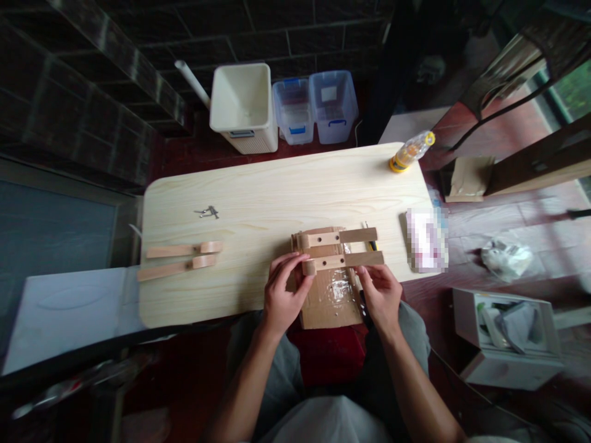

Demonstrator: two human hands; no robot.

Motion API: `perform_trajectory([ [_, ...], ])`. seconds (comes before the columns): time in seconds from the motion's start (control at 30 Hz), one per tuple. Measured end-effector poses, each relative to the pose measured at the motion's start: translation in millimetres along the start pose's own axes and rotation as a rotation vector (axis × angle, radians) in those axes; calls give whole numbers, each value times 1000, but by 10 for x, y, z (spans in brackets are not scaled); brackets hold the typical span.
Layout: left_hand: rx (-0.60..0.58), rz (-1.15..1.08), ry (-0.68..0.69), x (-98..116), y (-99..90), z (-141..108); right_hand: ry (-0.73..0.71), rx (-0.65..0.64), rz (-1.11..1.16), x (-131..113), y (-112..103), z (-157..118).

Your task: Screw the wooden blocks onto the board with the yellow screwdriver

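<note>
Fingers of the left hand (282, 303) and right hand (384, 299) were nearly closed, pinching opposite ends of the nearer two-tone wooden strip (332, 263), probably to steady it on brown cardboard (318, 312) atop the pale table (258, 200), tbh.

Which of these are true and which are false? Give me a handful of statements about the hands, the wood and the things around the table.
1. The left hand and right hand are at the same strip, the nearer of two over the cardboard. True.
2. The bottle is at the left end of the table. False: it is at the far right corner.
3. Some screws lie left of the cardboard. True.
4. All the tubs behind the table are white. False: the white tub sits beside two clear bluish ones.
5. Two more wooden pieces lie at the table's left end. True.
</note>
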State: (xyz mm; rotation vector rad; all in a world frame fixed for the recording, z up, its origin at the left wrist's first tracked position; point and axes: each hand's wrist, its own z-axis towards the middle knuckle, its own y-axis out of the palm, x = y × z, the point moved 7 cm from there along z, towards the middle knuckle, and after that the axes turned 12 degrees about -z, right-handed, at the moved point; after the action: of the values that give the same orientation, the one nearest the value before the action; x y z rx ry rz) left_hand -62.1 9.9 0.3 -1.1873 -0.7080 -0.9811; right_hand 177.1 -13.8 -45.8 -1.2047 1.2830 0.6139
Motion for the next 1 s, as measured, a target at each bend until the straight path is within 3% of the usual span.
perform_trajectory([
  [1.0, 3, -14, -9, -8, 5, -6, 6, -8, 9, 34, 3, 2],
])
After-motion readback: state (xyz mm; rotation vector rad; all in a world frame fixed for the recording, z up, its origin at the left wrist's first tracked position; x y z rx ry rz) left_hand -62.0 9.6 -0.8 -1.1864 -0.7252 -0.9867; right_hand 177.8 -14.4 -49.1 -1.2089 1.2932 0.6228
